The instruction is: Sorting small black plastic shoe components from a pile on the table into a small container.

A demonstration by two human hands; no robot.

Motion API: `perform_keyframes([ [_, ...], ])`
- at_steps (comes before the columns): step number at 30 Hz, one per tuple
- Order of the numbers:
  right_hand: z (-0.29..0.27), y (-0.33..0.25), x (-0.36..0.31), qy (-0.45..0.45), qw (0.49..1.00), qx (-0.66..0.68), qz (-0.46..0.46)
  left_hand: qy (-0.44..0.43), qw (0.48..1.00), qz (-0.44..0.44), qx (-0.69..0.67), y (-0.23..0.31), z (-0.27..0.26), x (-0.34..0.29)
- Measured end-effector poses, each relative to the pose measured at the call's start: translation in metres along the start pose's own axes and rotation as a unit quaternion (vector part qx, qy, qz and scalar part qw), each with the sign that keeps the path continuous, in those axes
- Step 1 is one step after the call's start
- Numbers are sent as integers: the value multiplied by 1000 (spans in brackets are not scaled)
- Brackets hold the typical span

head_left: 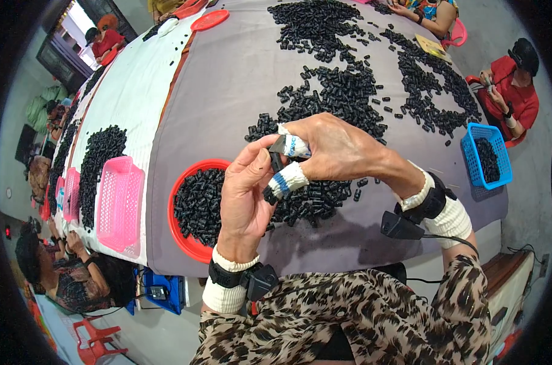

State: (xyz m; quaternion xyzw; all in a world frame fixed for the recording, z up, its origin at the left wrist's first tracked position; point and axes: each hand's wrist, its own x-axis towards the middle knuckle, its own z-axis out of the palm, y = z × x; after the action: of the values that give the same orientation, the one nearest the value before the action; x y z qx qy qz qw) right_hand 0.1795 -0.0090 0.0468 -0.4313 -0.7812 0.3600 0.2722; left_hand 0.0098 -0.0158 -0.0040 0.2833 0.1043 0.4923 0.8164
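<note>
My left hand (244, 198) and my right hand (332, 149) meet above the grey table (227, 79), both pinching one small black plastic part (277, 159). White cloth finger covers wrap my right fingertips, one with a blue stripe. Just below my hands lies a heap of similar black parts (306, 204). A round red bowl (187, 243) filled with black parts sits directly left of my left hand. Both wrists carry white bands and black strapped devices.
Large heaps of black parts (343, 91) spread over the far table. A blue basket (486, 155) with parts stands at the right edge, a pink basket (119, 204) at the left on a white cloth. Other seated people work around the tables.
</note>
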Motion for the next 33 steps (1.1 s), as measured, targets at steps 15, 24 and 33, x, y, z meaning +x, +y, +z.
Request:
perform_keyframes([
  [15,3,4,0,-5,1000,-7,-6,12,1000,1,13,-3,-3,0],
  [24,2,1,0,-12,1000,-6,4,-8,997,-23,-78,-4,-10,0],
  [33,1,2,-2,-12,1000,2,-12,-36,990,-54,-122,-7,-18,1],
])
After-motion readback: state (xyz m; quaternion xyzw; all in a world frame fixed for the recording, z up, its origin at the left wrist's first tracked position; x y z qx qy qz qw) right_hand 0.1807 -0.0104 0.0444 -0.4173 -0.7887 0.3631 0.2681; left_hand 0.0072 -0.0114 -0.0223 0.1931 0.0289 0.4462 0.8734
